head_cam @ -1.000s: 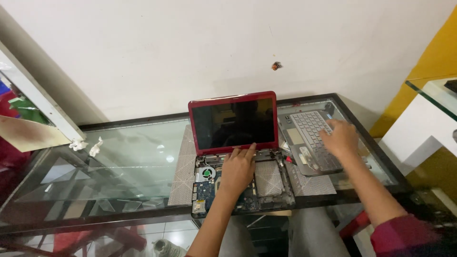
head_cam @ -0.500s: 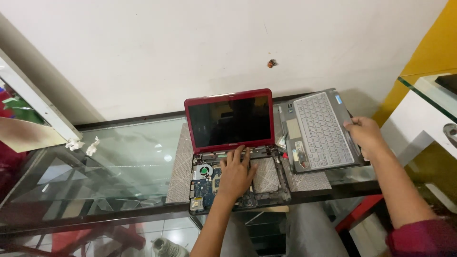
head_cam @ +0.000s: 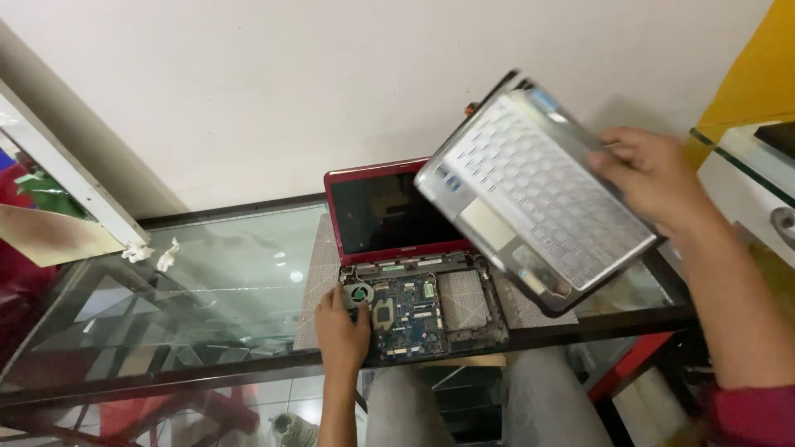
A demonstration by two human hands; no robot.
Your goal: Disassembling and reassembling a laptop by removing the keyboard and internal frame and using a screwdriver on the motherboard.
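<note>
Right hand (head_cam: 654,178) grip closed on keyboard panel (head_cam: 538,190) edge; thin, light, likely flexible. Left hand (head_cam: 341,319) flat, unclenched, steadying laptop base (head_cam: 431,310).

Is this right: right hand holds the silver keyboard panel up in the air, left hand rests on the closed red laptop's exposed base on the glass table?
Not quite. In the head view the red laptop is open, its dark screen upright. The rest holds: the right hand holds the silver keyboard panel up in the air, and the left hand rests on the exposed base on the glass table.
</note>
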